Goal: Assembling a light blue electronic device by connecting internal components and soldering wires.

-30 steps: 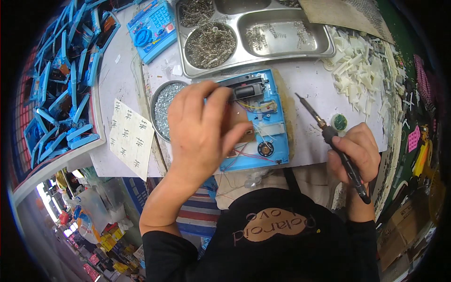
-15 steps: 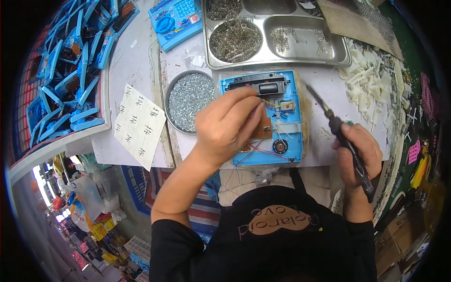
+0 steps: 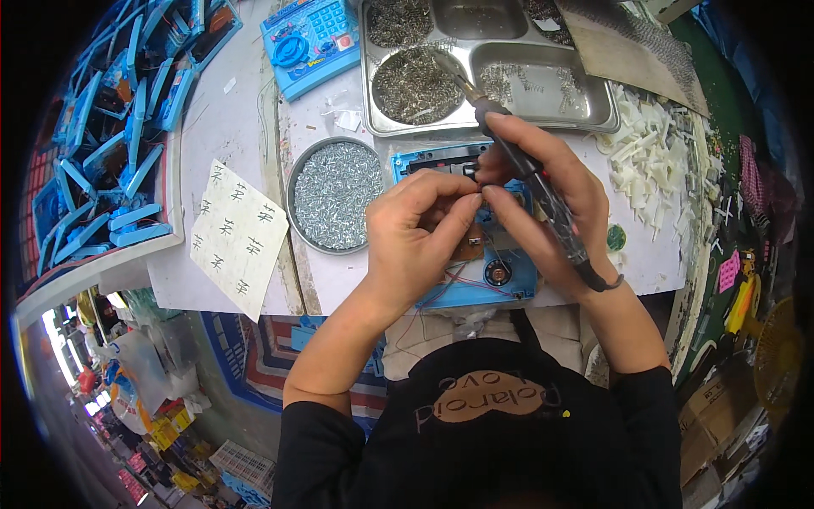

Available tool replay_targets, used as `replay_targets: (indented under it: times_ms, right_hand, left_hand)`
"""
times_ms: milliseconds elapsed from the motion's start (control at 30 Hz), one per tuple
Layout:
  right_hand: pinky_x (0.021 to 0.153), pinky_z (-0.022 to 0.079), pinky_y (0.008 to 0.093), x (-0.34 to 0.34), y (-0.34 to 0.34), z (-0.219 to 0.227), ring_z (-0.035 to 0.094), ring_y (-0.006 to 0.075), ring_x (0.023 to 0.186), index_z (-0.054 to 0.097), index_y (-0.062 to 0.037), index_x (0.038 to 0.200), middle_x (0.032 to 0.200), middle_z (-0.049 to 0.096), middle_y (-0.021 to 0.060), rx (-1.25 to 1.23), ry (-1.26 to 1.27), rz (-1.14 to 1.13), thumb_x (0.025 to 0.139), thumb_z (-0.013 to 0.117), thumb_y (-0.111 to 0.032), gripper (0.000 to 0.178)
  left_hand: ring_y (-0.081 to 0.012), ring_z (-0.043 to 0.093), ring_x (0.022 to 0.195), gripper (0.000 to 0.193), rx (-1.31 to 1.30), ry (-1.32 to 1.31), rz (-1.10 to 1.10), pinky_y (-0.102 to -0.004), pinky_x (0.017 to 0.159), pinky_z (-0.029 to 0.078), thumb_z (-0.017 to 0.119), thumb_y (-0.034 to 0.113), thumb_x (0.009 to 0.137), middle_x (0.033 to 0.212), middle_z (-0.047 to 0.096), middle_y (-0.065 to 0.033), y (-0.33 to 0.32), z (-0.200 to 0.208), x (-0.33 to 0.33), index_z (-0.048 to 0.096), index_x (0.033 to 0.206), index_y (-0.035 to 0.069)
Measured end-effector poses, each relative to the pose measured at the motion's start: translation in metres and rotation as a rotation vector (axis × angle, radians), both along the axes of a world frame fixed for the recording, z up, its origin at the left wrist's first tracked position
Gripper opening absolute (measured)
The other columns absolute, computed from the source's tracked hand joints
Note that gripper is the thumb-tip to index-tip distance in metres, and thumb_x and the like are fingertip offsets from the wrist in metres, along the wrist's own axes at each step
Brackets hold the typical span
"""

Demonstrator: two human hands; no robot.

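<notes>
My right hand (image 3: 564, 191) grips a black-handled soldering iron (image 3: 543, 199), its metal tip pointing up and away over the steel tray. The thumb and finger of that hand also meet my left hand's fingertips. My left hand (image 3: 415, 229) is closed in a pinch above a blue plastic casing (image 3: 513, 293); what lies between the fingertips is too small to make out. Inside the casing a round black speaker (image 3: 498, 271), a brown circuit board (image 3: 469, 244) and thin red wires show. My hands cover much of its middle.
Left of the casing stands a round dish of small screws (image 3: 335, 195), beside a handwritten paper sheet (image 3: 233, 242). A divided steel tray (image 3: 492, 127) holds springs. A blue toy with keys (image 3: 312, 51), white plastic parts (image 3: 649, 161) and heaped blue casings (image 3: 127, 127) surround the workspace.
My right hand has moved left and inward to my left hand, swinging the iron's tip over the tray. The left hand still pinches above the casing. The whole view has shifted slightly.
</notes>
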State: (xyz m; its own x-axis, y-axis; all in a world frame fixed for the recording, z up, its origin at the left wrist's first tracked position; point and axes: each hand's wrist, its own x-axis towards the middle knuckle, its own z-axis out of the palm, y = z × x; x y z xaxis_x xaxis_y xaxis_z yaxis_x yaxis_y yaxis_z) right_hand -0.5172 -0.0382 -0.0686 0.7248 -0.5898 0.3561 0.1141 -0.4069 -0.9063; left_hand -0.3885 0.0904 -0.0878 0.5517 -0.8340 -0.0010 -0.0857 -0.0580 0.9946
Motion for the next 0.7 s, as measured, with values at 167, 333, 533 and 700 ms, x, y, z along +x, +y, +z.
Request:
replay_targets:
  times_ms: [167, 333, 533, 700]
  right_hand:
    - [0.077, 0.055, 0.0288, 0.003, 0.001, -0.007, 0.067, 0.0176, 0.087, 0.061, -0.0085, 0.138, 0.1, 0.066, 0.0093, -0.084, -0.053, -0.036, 0.083, 0.069, 0.011, 0.058]
    - [0.071, 0.052, 0.0296, -0.002, -0.001, -0.016, 0.064, 0.0204, 0.08, 0.063, -0.0081, 0.134, 0.094, 0.064, 0.0091, -0.23, -0.043, -0.046, 0.078, 0.076, 0.008, 0.06]
    - [0.062, 0.045, 0.0304, -0.042, -0.022, -0.003, 0.055, 0.0205, 0.07, 0.066, -0.0012, 0.126, 0.083, 0.062, 0.009, -0.511, 0.012, -0.066, 0.076, 0.083, -0.001, 0.054]
    - [0.058, 0.044, 0.0298, -0.066, -0.013, 0.004, 0.055, 0.0207, 0.063, 0.067, 0.001, 0.11, 0.075, 0.063, 0.0084, -0.313, -0.067, -0.131, 0.078, 0.077, 0.002, 0.034]
  left_hand:
    - [-0.0144, 0.063, 0.069, 0.008, -0.105, -0.377, -0.031, -0.0262, 0.059, 0.049, 0.077, 0.002, 0.087, 0.091, 0.066, -0.0098, -0.001, 0.001, 0.009, 0.073, 0.095, 0.001]
    - [-0.0194, 0.059, 0.075, 0.01, -0.046, -0.526, 0.002, -0.0311, 0.064, 0.05, 0.078, 0.003, 0.082, 0.097, 0.056, -0.0101, 0.0, 0.003, 0.01, 0.072, 0.089, 0.001]
    - [-0.018, 0.056, 0.082, 0.009, 0.082, -0.544, -0.004, -0.0295, 0.067, 0.048, 0.077, 0.004, 0.079, 0.096, 0.05, -0.0079, -0.002, 0.006, 0.007, 0.07, 0.082, 0.001]
    - [-0.0178, 0.056, 0.081, 0.008, 0.103, -0.505, 0.005, -0.03, 0.066, 0.049, 0.076, 0.003, 0.078, 0.096, 0.051, -0.0087, -0.006, 0.002, 0.006, 0.068, 0.079, 0.001]
